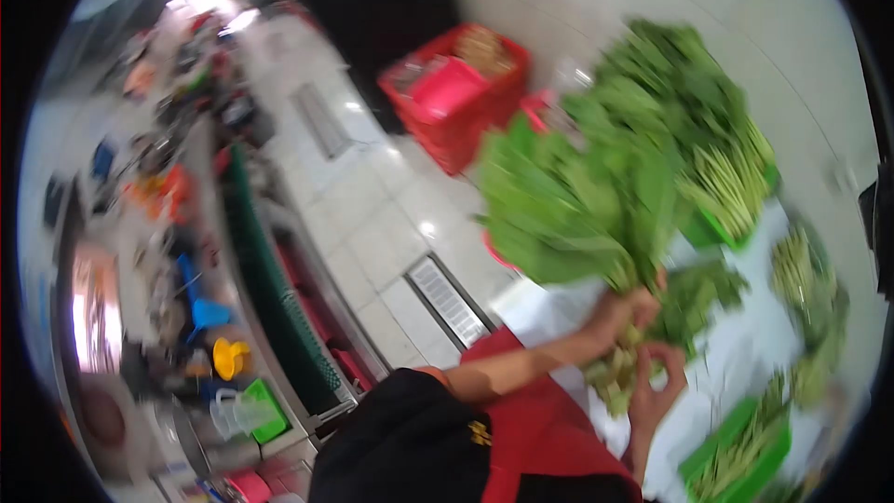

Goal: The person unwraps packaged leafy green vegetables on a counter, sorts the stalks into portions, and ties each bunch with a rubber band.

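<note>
A large bunch of leafy greens [577, 196] fans out up and to the left from my left hand [616, 315], whose fingers are wrapped round its stems. The pale cut stem ends [613, 380] stick out below that hand. Close beside them is my right hand [657, 389], with thumb and forefinger curled together in a pinch; what lies between the fingertips is too blurred to make out. Loose green leaves [703, 296] lie on the white surface just beyond my hands.
A pile of greens [670, 93] stands in a green basket [722, 231] at the upper right. Nearer is a green tray [773, 455] of thin stems. Bagged greens [808, 270] lie at right. A red crate [438, 135] and a floor grate [449, 300] are left of the greens.
</note>
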`<state>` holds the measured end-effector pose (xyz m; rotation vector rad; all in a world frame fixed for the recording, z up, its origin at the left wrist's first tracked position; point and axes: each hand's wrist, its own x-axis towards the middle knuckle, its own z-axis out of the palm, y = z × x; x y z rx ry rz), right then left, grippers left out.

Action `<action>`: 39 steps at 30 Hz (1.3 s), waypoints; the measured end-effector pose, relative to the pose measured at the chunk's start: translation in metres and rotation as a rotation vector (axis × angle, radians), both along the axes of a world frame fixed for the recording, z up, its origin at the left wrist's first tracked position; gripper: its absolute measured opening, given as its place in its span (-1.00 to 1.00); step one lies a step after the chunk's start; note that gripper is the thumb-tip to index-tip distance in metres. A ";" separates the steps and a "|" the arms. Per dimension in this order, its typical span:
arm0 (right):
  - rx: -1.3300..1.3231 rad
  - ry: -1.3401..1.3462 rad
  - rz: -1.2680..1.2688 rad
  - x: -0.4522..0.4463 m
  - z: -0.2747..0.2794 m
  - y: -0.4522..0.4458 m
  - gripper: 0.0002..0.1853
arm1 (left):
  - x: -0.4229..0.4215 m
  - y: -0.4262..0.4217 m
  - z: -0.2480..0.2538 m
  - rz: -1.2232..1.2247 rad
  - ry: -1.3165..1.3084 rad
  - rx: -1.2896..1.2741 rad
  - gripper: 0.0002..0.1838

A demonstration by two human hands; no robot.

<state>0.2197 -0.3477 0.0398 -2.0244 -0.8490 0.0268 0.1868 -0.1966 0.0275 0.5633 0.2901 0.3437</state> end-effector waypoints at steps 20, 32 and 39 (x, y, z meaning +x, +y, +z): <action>-0.166 -0.111 0.058 0.000 0.016 -0.015 -0.86 | 0.012 0.031 0.000 -0.018 0.241 -0.010 -0.76; -0.221 0.096 0.112 0.000 0.034 -0.028 -0.87 | 0.024 0.034 0.011 0.079 0.266 0.015 -0.78; -0.318 -0.208 -0.013 0.008 0.033 0.009 -0.81 | 0.006 -0.004 -0.001 0.236 0.307 0.576 -0.90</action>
